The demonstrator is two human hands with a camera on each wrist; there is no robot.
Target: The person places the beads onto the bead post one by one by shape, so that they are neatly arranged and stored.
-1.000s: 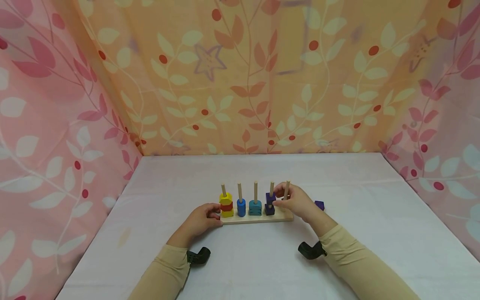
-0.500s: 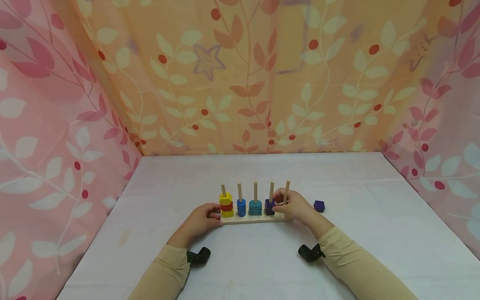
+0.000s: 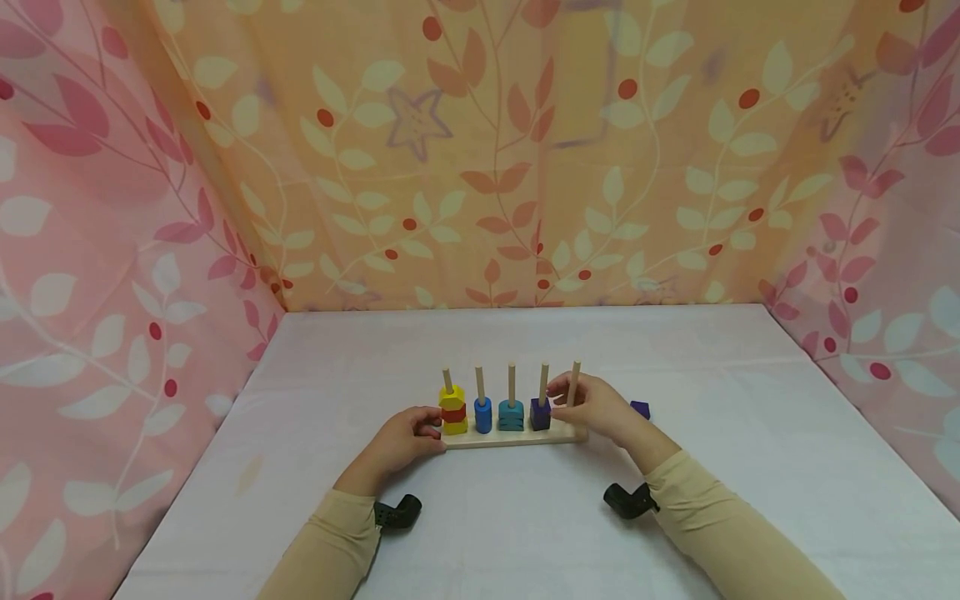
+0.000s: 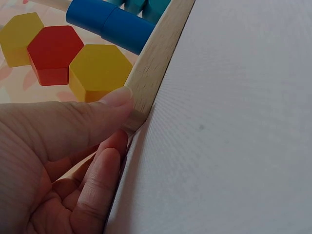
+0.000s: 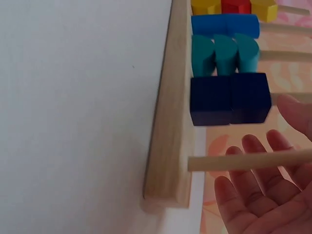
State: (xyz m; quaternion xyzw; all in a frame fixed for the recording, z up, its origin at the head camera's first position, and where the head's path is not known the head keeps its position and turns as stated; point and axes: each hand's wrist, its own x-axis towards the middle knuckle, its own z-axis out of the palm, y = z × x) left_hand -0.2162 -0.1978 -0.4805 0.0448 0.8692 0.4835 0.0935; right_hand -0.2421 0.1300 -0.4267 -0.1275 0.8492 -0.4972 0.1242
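A wooden peg stacker with upright pegs stands on the table. My left hand grips its left end, the thumb on the base's corner and the fingers curled at the end face. Two dark purple cubes sit stacked on the fourth peg. Beside them is my right hand, fingers spread and relaxed around the bare last peg, holding nothing. Yellow and red hexagon blocks, blue cylinders and teal half-round blocks fill the other pegs.
A loose purple block lies on the white table to the right, partly behind the right wrist. Floral cloth walls enclose the back and sides. A black wrist device sits on each forearm.
My right hand lowers the upper purple cube down the fourth peg onto the lower one, lets go, then lifts slightly up and right. The left hand stays put.
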